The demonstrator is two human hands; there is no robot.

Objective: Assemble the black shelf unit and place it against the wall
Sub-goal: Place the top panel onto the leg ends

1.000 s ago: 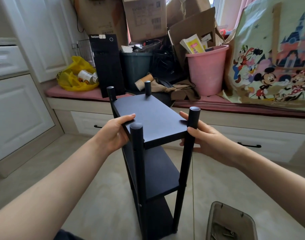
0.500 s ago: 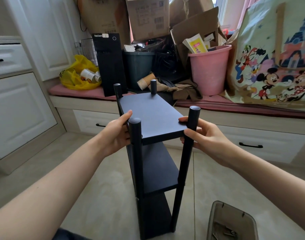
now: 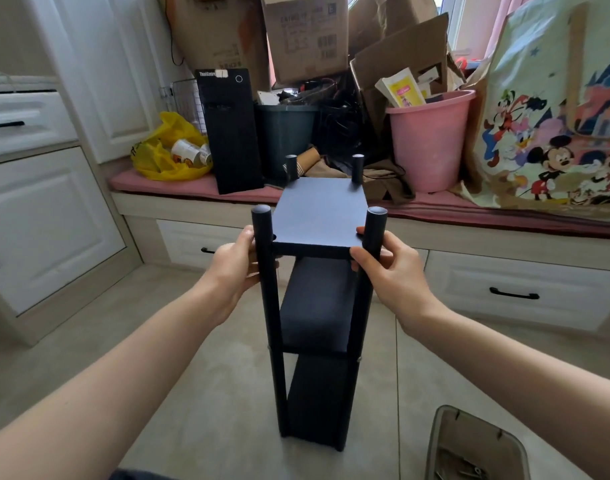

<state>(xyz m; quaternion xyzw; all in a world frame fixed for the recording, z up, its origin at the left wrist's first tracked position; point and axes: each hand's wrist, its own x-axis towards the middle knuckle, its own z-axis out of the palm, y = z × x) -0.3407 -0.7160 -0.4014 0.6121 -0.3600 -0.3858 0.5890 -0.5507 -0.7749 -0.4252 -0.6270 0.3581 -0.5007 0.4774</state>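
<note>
Black shelf unit (image 3: 319, 216) stands upright on the tiled floor (image 3: 206, 393), centre of view; to the near right of its foot lies a grey tray (image 3: 476, 441) with small metal parts; at the top shelf, the left hand (image 3: 232, 268) grips the near left post and the right hand (image 3: 388, 268) grips the near right post; far behind, a window seat (image 3: 192, 187) carries a yellow bag (image 3: 165, 154) and a pink bucket (image 3: 431, 140).

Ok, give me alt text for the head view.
A left hand and a right hand grip the near posts of a black three-tier shelf unit standing on a tiled floor. Behind it, a cushioned bench holds cardboard boxes, a pink bucket and a yellow bag.
</note>
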